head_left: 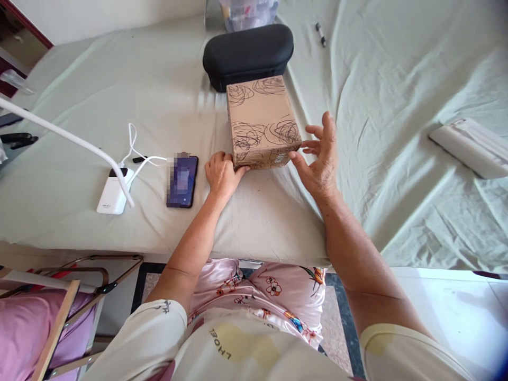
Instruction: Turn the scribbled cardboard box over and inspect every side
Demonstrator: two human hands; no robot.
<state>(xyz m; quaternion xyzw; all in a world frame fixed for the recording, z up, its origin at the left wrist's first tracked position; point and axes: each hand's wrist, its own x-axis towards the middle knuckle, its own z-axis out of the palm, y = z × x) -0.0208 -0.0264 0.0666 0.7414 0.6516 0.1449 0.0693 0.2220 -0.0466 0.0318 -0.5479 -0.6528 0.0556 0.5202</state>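
A brown cardboard box (260,116) with black scribbled loops on its top and front stands on the cloth-covered surface. At its front left corner, my left hand (222,172) is closed on it, the thumb along the lower front edge and the other fingers bent by the left side. My right hand (320,159) is by the front right corner with its fingers spread. Its thumb and fingertips are close to that corner; whether they touch it I cannot tell. Directly behind the box lies a long black zippered case (248,53).
To the left lie a smartphone (182,181) and a white power bank (114,191) with a looped white cable. A white curved arm (71,129) reaches over them. A pen (320,34), a whitish flat object (472,147) and a clear plastic container (249,13) lie farther out.
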